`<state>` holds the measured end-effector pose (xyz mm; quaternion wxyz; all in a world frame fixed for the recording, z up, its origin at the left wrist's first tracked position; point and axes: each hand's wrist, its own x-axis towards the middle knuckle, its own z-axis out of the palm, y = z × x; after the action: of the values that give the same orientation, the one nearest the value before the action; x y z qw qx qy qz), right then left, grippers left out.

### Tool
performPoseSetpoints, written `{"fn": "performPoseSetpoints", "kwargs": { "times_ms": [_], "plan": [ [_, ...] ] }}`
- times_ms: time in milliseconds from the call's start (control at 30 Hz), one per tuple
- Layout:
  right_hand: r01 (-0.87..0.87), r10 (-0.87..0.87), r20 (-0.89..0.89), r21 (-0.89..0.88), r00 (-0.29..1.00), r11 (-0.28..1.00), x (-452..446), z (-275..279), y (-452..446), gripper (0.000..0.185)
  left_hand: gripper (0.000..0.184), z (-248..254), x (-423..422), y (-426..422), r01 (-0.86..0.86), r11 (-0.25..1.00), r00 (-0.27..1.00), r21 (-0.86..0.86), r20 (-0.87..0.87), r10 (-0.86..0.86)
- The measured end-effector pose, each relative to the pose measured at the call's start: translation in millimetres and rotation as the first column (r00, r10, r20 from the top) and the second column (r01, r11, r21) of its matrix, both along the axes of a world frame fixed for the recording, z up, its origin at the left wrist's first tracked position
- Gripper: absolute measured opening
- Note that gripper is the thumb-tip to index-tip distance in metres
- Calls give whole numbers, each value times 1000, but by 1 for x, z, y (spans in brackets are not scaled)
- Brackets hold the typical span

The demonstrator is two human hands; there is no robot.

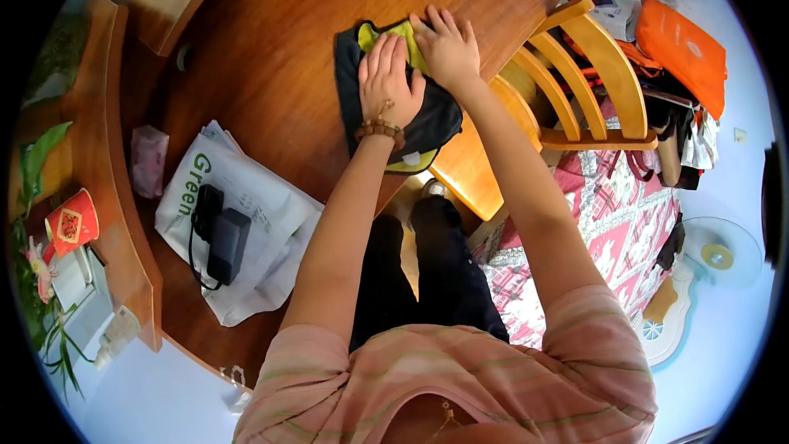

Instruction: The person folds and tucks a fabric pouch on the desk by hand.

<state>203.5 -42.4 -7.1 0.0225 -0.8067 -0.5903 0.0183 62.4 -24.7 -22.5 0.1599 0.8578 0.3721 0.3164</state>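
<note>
Cloth (pixel 434 121): is lying under both hands, stretching near to far
Left hand (pixel 389 92): is resting flat across its middle
Right hand (pixel 450 53): is spreading wide, far right

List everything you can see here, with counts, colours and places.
Table: 1, brown, centre
Cloth: 1, black and yellow, table's edge
Bag: 1, white with green lettering, on table, left
Corded device: 1, black, on bag
Packet: 1, pink, beside bag
Chair: 1, light brown, right of table
Bedding: count unclear, pink and white, right
Bag-like item: 1, orange, upper right
Likely fan: 1, pale blue, far right
Cup-like item: 1, red, far left
Plants: count unclear, green, far left
Shirt: 1, pink striped, bottom
Left hand, right hand: 2, bare, on cloth
</note>
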Motion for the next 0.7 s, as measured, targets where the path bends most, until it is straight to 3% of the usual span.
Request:
{"fn": "performPoseSetpoints", "kwargs": {
  "times_ms": [133, 333, 467, 567, 667, 700],
  "plan": [
    [29, -28, -45, 19, 999, 999, -14, 0, -38, 43, 54, -1, 1, -1, -1, 999, 1000, -47, 27, 2],
    [5, -11, 73, 82, 997, 997, 1, -13, 26, 45, 54, -3, -1, -1, -11, 999, 1000, -44, 25, 13],
    [-12, 13, -8, 111, 1000, 994, -7, -13, -12, 45, 50, -1, 3, 1, -42, 999, 999, -34, 21, 43],
    [72, -57, -132, 114, 990, 991, -21, -18, -35, 45, 44, -6, 4, 3, -35, 999, 999, 19, 8, 35],
    [-2, -2, 27, 165, 1000, 986, -15, -21, -15, 45, 44, -12, -4, -8, -74, 996, 997, 46, 25, 73],
    [-9, 9, -5, 155, 1000, 988, -14, -22, -4, 46, 45, -13, -8, -13, -96, 994, 995, 45, 31, 95]
  ]
}}
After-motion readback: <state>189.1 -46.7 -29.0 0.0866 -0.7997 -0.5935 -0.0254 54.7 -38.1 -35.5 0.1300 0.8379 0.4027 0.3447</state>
